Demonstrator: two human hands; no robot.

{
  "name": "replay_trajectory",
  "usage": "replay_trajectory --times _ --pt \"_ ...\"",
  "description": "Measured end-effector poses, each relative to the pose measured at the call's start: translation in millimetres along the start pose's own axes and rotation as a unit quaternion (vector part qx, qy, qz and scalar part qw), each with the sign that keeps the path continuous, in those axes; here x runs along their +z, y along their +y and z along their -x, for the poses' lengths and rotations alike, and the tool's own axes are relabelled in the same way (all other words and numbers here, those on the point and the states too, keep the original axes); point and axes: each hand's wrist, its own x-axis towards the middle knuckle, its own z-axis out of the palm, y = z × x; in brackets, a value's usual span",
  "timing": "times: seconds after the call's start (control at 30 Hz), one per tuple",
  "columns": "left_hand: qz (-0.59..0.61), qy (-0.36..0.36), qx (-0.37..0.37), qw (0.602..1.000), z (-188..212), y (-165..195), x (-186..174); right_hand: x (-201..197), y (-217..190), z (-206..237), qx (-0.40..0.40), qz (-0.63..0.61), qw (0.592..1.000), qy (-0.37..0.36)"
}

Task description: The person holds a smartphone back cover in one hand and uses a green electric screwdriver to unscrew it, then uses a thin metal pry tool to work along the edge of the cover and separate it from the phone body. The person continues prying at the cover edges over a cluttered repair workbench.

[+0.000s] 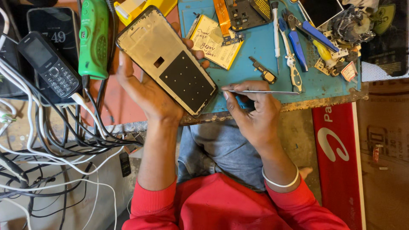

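Note:
My left hand (145, 91) holds an opened phone frame (167, 59), a pale metal plate with a black rectangular patch, tilted over the bench edge. My right hand (251, 108) pinches a thin metal pry tool (264, 92) that lies level, its left tip close to the frame's right edge. Whether the tip touches the frame I cannot tell. Both arms wear red sleeves, and a white bangle sits on the right wrist.
A blue work mat (255, 47) carries a phone battery (215, 41), a small connector board (265, 72), blue-handled pliers (296, 42), a screwdriver (276, 34) and loose parts. At left are a keypad phone (49, 64), a green tool (94, 38) and tangled cables (51, 145).

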Motion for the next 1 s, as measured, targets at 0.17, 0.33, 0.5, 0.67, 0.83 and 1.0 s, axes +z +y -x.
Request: replay_trajectory --times 0.17,0.33,0.5,0.67,0.83,1.0 --pt "-0.045 -0.106 -0.039 0.993 -19 23 1 1 -6 -5 -0.036 0.055 0.998 -0.012" --pt "-0.051 -0.038 -0.022 0.998 -31 28 -4 0 -14 -8 -0.056 0.133 0.989 -0.028" --pt "-0.057 -0.071 -0.035 0.995 -38 32 -5 -2 -14 -10 -0.052 0.121 0.99 -0.047" --pt "-0.138 -0.137 -0.066 0.979 -38 39 -4 2 -17 -5 -0.032 0.072 0.995 -0.055" --pt "-0.137 -0.076 -0.131 0.979 -44 43 -7 -1 -26 4 -0.027 0.092 0.993 -0.075" --pt "-0.099 -0.048 -0.099 0.989 -48 32 -17 -4 -28 5 -0.033 0.101 0.99 -0.09"
